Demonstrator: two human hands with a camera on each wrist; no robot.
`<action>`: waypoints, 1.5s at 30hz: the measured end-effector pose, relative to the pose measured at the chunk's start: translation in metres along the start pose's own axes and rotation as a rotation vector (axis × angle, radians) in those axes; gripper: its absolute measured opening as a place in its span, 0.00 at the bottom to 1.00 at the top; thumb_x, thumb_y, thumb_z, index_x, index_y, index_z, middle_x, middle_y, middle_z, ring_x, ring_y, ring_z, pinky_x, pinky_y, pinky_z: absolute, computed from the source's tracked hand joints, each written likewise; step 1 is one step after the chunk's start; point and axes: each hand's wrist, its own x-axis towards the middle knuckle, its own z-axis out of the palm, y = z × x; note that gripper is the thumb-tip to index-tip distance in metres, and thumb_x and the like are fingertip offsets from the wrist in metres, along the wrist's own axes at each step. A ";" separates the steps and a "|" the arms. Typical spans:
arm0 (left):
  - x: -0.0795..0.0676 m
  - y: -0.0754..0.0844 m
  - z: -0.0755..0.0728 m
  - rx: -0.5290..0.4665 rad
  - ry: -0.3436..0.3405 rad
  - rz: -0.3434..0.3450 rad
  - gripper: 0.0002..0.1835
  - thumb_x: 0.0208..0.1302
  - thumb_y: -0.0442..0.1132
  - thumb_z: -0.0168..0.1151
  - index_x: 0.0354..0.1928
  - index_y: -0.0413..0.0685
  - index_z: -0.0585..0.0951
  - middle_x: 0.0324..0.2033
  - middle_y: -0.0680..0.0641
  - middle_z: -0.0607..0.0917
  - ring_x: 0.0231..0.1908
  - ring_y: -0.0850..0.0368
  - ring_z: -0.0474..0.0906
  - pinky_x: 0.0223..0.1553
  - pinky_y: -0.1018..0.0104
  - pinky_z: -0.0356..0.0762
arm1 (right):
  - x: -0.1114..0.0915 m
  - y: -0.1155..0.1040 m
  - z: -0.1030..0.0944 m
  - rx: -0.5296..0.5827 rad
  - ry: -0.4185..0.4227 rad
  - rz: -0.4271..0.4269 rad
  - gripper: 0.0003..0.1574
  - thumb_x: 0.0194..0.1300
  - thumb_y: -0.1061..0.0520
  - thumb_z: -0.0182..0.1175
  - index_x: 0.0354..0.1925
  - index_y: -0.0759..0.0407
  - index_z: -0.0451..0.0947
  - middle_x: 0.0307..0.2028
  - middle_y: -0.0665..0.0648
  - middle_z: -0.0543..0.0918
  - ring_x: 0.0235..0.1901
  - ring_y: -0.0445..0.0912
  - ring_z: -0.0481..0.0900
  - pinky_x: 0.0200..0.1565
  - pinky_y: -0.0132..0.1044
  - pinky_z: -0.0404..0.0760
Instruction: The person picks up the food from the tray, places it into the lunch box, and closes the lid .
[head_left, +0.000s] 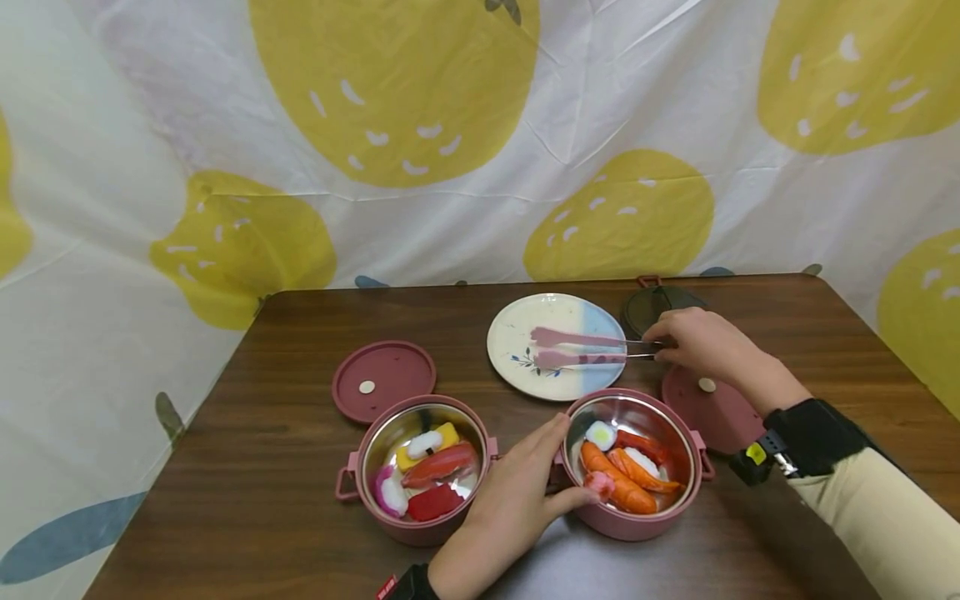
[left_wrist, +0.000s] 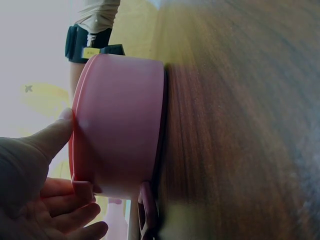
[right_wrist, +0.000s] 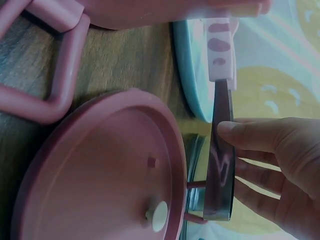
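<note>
My right hand [head_left: 705, 348] pinches the metal handle end of a pair of tongs [head_left: 581, 337] with pink tips. The tips extend left over an oval white-and-blue plate [head_left: 506, 321]; contact with it is unclear. My left hand [head_left: 517, 483] lies against the left side of the right pink pot [head_left: 637, 529]. Its thumb touches the rim, and the other fingers stretch past the side handle [left_wrist: 82, 190]. Inside that pot are toy shrimp pieces [head_left: 618, 483] and an egg slice [head_left: 601, 434]. The left pink pot [head_left: 412, 535] holds several toy sushi pieces [head_left: 438, 465].
One pink lid [head_left: 390, 379] lies behind the left pot. Another pink lid [head_left: 705, 417] sits under my right forearm, right of the right pot. Behind my right hand is a dark round item [head_left: 637, 312]. A fruit-print cloth [head_left: 450, 225] hangs along the table's back edge.
</note>
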 end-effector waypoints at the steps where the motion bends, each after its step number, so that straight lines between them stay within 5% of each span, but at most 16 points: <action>1: 0.000 0.000 0.000 0.002 0.000 -0.001 0.44 0.59 0.59 0.67 0.73 0.46 0.66 0.71 0.47 0.71 0.69 0.51 0.70 0.68 0.51 0.71 | 0.002 -0.001 0.000 0.002 -0.001 -0.011 0.15 0.59 0.63 0.70 0.47 0.60 0.87 0.41 0.58 0.86 0.41 0.53 0.84 0.43 0.52 0.84; 23: -0.001 -0.001 0.000 -0.013 -0.010 -0.010 0.44 0.59 0.60 0.67 0.74 0.47 0.66 0.72 0.48 0.71 0.69 0.51 0.70 0.68 0.49 0.71 | 0.004 -0.004 0.013 0.056 0.011 -0.068 0.18 0.60 0.65 0.68 0.50 0.60 0.85 0.46 0.59 0.87 0.47 0.57 0.84 0.48 0.55 0.83; 36: -0.001 -0.002 -0.001 -0.020 -0.008 -0.016 0.45 0.59 0.61 0.67 0.74 0.48 0.66 0.72 0.48 0.70 0.70 0.51 0.69 0.68 0.49 0.71 | -0.021 0.029 -0.005 0.106 0.040 0.085 0.19 0.63 0.60 0.67 0.52 0.64 0.83 0.47 0.63 0.86 0.48 0.58 0.84 0.50 0.57 0.81; 45: 0.001 -0.003 0.000 -0.026 -0.016 -0.021 0.45 0.60 0.60 0.67 0.74 0.49 0.65 0.72 0.49 0.70 0.70 0.51 0.69 0.68 0.49 0.70 | -0.048 0.062 0.002 0.099 -0.004 0.224 0.20 0.63 0.60 0.66 0.51 0.69 0.82 0.46 0.69 0.85 0.48 0.64 0.82 0.49 0.61 0.81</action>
